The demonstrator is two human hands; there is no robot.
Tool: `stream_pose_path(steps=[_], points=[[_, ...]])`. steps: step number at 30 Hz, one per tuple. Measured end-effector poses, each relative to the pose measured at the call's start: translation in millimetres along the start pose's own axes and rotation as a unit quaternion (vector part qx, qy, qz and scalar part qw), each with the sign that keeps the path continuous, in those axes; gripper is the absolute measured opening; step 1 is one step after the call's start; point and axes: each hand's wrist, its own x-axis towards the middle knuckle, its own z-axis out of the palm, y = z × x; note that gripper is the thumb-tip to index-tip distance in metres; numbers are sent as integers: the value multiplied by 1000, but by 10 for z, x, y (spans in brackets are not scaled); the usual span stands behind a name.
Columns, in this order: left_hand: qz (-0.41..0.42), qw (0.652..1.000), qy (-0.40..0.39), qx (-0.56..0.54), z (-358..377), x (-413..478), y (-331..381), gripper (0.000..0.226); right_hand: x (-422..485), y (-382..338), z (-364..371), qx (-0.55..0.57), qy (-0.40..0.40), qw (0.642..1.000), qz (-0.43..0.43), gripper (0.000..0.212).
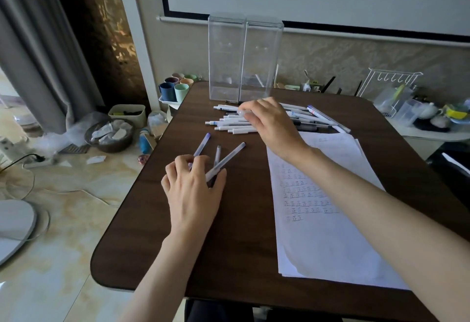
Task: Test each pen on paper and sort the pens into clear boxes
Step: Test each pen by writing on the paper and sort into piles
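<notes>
My left hand point(194, 189) lies over the near ends of three frosted pens point(225, 159) fanned out on the dark table, its fingers curled on them. My right hand point(273, 124) reaches over a pile of white pens point(229, 123) at the table's far side and pinches one pen's end at its fingertips. Two tall clear boxes point(226, 57) point(262, 59) stand side by side behind the pile. A stack of paper point(328, 232) with rows of written marks lies under my right forearm.
The dark wooden table point(229, 258) has rounded corners. Coloured cups point(175, 90) stand off its far left corner. A white rack point(391, 80) and clear containers sit on a side surface at right. Bins point(112, 136) and cables clutter the floor at left.
</notes>
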Motion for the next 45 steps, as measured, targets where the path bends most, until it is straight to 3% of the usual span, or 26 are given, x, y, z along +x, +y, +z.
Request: stream_pose_path(steps=[3, 5, 9, 15, 19, 22, 24, 26, 28, 30, 34, 39, 45], points=[[66, 998, -10, -8, -4, -39, 37, 36, -321, -117, -340, -33, -14, 998, -50, 30], [111, 993, -39, -17, -5, -81, 80, 34, -665, -107, -525, -3, -78, 997, -5, 24], [222, 970, -96, -24, 64, -146, 338, 36, -1213, 36, -691, 17, -171, 984, 49, 44], [327, 936, -129, -25, 313, -156, 758, 29, -1450, -57, -787, 140, -121, 974, 129, 20], [292, 950, -94, -66, 385, -164, 741, 14, -1579, -28, -713, 20, -6, 999, 24, 14], [257, 953, -76, -141, 362, -153, 721, 20, -1619, -31, -732, 26, 33, 997, 71, 37], [277, 939, -101, -178, 334, -159, 737, 24, -1605, -31, -764, 148, 5, 968, 203, 48], [297, 926, -135, -189, 327, -186, 753, 21, -1572, 3, -835, 322, 21, 896, 305, 39], [297, 920, -166, -196, 348, -216, 753, 15, -1557, 55, -899, 448, 46, 830, 329, 27], [309, 911, -192, -193, 376, -240, 752, 17, -1560, 66, -920, 521, 15, 796, 307, 21], [347, 898, -217, -158, 387, -262, 773, 25, -1562, 27, -893, 530, -51, 794, 294, 6], [353, 873, -283, -182, 373, -249, 767, 29, -1574, 10, -888, 518, -82, 802, 285, 3], [341, 877, -269, -206, 340, -260, 776, 29, -1582, 38, -871, 514, -82, 802, 292, 19]])
